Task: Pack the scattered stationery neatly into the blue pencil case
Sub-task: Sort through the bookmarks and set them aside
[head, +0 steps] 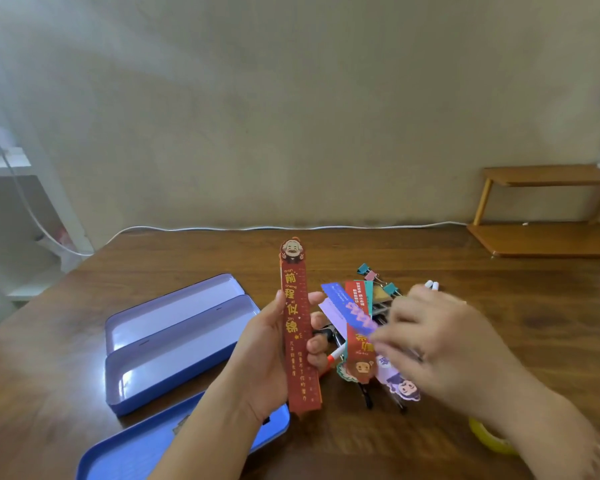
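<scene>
gripping red ruler point(297, 327) in left hand point(274, 355)

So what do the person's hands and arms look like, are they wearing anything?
Both arms are bare as far as the picture shows: no sleeves, gloves, watch or bracelets. The left hand has no rings that I can see, and its nails look short and unpainted. The right hand is blurred, so small things on its fingers cannot be made out.

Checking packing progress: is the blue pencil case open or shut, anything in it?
Open and empty. The pencil case shows two bare trays; its lid lies apart, nearer the camera.
</scene>
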`<state>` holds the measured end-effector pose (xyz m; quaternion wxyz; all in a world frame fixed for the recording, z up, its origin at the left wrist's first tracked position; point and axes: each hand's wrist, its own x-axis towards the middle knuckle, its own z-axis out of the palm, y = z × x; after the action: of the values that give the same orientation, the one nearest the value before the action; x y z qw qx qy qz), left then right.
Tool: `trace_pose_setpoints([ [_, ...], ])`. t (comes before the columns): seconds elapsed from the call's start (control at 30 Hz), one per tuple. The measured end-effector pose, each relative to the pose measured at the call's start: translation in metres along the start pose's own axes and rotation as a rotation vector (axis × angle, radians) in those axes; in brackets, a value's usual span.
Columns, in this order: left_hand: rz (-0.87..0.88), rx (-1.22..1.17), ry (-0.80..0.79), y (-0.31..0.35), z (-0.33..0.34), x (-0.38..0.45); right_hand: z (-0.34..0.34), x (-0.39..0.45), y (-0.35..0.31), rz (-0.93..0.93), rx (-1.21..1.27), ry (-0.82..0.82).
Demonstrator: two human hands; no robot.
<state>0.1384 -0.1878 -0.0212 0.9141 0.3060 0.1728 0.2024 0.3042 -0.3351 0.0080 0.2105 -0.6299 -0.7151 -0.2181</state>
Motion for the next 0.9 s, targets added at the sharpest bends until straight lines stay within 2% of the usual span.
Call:
trace_pose_setpoints([
  [0.07, -0.011, 0.004, -0.006, 0.000, -0.001, 0.000, -0.004, -0.002, 0.011, 0.101, -0.021, 0.233],
  [0.13, -0.024, 0.002, -0.006, -0.001, -0.001, 0.000, -0.005, -0.006, 0.021, 0.219, 0.062, 0.411],
  [0.27, -0.048, -0.015, 0.008, 0.000, 0.000, -0.001, -0.005, -0.009, 0.037, 0.507, 0.512, 0.703],
  [0.37, -0.106, -0.050, -0.024, -0.002, 0.002, -0.004, -0.006, -0.008, 0.051, 0.657, 0.994, 0.875],
  [0.43, -0.163, -0.034, -0.053, -0.006, 0.007, -0.007, -0.006, -0.008, 0.058, 0.678, 1.259, 0.823],
  [0.5, -0.232, 0.053, -0.075, -0.010, 0.012, -0.011, -0.003, -0.003, 0.053, 0.672, 1.297, 0.655],
  [0.6, -0.324, 0.129, -0.175, -0.016, 0.021, -0.017, 0.010, 0.013, 0.036, 0.644, 1.112, 0.499],
  [0.83, -0.343, 0.178, -0.237, -0.022, 0.028, -0.019, 0.027, 0.026, 0.019, 0.500, 0.650, 0.384],
  [0.9, -0.332, 0.205, -0.236, -0.023, 0.024, -0.016, 0.029, 0.025, 0.019, 0.475, 0.599, 0.363],
])
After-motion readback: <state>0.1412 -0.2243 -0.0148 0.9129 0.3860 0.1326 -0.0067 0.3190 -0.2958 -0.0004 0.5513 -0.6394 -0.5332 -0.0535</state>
